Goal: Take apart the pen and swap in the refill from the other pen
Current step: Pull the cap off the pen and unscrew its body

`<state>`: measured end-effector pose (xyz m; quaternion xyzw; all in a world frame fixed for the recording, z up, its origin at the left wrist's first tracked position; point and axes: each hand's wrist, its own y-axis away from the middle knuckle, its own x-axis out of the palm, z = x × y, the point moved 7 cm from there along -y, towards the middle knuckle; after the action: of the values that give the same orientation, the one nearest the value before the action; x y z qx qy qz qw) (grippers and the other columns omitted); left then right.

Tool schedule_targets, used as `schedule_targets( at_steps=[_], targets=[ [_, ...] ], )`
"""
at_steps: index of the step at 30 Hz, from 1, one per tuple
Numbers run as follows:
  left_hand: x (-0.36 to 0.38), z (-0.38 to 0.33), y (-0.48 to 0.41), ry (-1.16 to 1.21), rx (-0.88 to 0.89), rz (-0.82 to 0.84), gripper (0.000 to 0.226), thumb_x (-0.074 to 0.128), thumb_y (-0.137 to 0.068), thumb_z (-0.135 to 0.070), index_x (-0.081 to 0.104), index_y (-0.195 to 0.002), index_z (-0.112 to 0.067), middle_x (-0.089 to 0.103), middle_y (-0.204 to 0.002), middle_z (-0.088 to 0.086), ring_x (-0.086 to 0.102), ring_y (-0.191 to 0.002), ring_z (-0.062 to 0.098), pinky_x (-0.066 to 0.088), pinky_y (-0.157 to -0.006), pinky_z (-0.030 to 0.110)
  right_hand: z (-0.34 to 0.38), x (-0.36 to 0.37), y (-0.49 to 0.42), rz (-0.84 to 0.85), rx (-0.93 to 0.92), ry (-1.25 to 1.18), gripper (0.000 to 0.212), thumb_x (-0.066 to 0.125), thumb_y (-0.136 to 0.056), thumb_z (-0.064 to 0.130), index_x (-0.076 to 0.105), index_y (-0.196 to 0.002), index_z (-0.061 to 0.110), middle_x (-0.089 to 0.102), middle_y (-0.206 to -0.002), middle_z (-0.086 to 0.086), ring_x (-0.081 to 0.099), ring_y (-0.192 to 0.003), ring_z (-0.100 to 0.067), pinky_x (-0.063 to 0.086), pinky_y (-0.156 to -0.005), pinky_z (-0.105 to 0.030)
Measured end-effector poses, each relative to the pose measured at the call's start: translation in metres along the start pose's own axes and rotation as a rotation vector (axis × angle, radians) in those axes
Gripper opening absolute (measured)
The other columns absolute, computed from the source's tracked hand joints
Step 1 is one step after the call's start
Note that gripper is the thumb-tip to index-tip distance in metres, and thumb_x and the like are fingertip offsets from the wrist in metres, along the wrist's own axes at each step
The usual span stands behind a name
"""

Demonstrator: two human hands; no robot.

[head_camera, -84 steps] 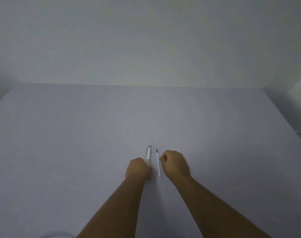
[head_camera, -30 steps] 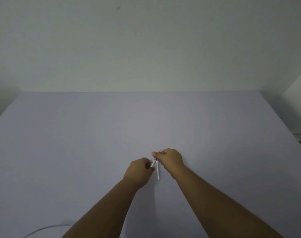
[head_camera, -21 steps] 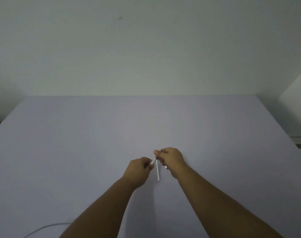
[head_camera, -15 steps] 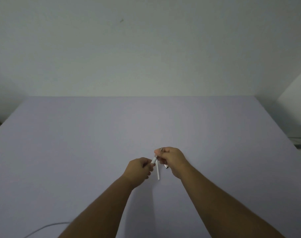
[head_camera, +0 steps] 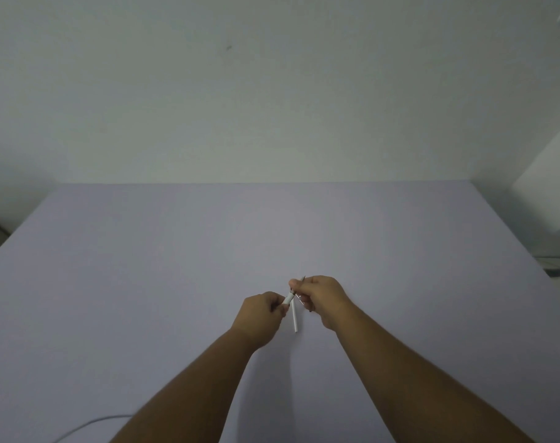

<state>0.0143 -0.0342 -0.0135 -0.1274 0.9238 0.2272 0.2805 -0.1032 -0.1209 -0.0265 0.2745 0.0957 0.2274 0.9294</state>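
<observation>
- Left hand (head_camera: 262, 315): fingers curled shut around the white pen (head_camera: 288, 298), holding its near end; pen tilts up toward the right hand.
- Right hand (head_camera: 320, 295): fingers pinched closed on the pen's far end; a thin dark tip (head_camera: 303, 277) pokes out past the fingertips. Whether the pen's parts are separated cannot be told.
- Loose white refill (head_camera: 294, 319): lies on the lilac table (head_camera: 144, 282), between and just below the two hands.
- White cable (head_camera: 90, 425): curves along the near left edge of the table.
</observation>
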Motion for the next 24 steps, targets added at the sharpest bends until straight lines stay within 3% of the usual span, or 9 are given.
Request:
schedule_targets(
  at_steps=[3,8,12,17,21,24],
  targets=[
    [-0.0030,0.0010,0.0021,-0.010,0.000,-0.010,0.018,0.051,-0.091,-0.022,0.067,-0.093,-0.014,0.067,-0.085,0.007,0.063,-0.079,0.025,0.057,-0.083,0.043,0.0052,0.0035,0.0009,0.051,-0.034,-0.064,0.009,0.064,-0.084,0.006,0.071,-0.078,0.009,0.062,-0.073,-0.008,0.051,-0.063,-0.017,0.044,-0.061,-0.023],
    [-0.0044,-0.0014,0.0049,-0.013,0.010,-0.016,0.018,0.051,-0.092,-0.023,0.067,-0.095,-0.014,0.069,-0.088,0.009,0.064,-0.082,0.026,0.057,-0.083,0.043,0.0030,0.0004,0.0039,-0.007,0.009,-0.022,0.017,0.072,-0.081,0.022,0.070,-0.078,0.005,0.056,-0.065,-0.004,0.048,-0.060,-0.016,0.045,-0.058,-0.023],
    [-0.0034,-0.0020,0.0064,-0.033,0.014,-0.015,0.018,0.052,-0.092,-0.023,0.067,-0.097,-0.014,0.066,-0.084,0.005,0.061,-0.076,0.023,0.057,-0.083,0.043,0.0057,0.0014,0.0056,0.053,-0.025,-0.127,0.008,0.063,-0.085,0.003,0.070,-0.081,0.005,0.064,-0.071,-0.008,0.053,-0.063,-0.017,0.046,-0.060,-0.022],
    [-0.0064,-0.0025,0.0073,-0.042,0.011,-0.031,0.019,0.052,-0.092,-0.024,0.066,-0.097,-0.013,0.065,-0.081,0.004,0.059,-0.072,0.021,0.056,-0.080,0.042,0.0029,0.0000,0.0057,-0.017,0.028,-0.034,0.027,0.071,-0.083,0.025,0.071,-0.088,-0.001,0.055,-0.067,-0.005,0.048,-0.061,-0.016,0.047,-0.066,-0.026],
    [-0.0072,-0.0018,0.0084,-0.059,0.005,-0.033,0.019,0.051,-0.092,-0.024,0.066,-0.098,-0.013,0.063,-0.079,0.002,0.057,-0.070,0.020,0.056,-0.078,0.040,0.0060,0.0024,0.0069,0.023,-0.014,-0.049,0.008,0.064,-0.086,0.010,0.070,-0.084,0.005,0.062,-0.072,-0.007,0.052,-0.059,-0.014,0.045,-0.054,-0.018],
    [-0.0089,-0.0009,0.0087,-0.069,0.002,-0.038,0.019,0.051,-0.092,-0.024,0.066,-0.098,-0.013,0.064,-0.081,0.004,0.059,-0.072,0.020,0.056,-0.078,0.040,0.0038,0.0033,0.0042,-0.013,0.033,-0.070,0.024,0.067,-0.085,0.022,0.071,-0.092,-0.002,0.065,-0.081,-0.009,0.055,-0.068,-0.017,0.054,-0.070,-0.027]
  ],
)
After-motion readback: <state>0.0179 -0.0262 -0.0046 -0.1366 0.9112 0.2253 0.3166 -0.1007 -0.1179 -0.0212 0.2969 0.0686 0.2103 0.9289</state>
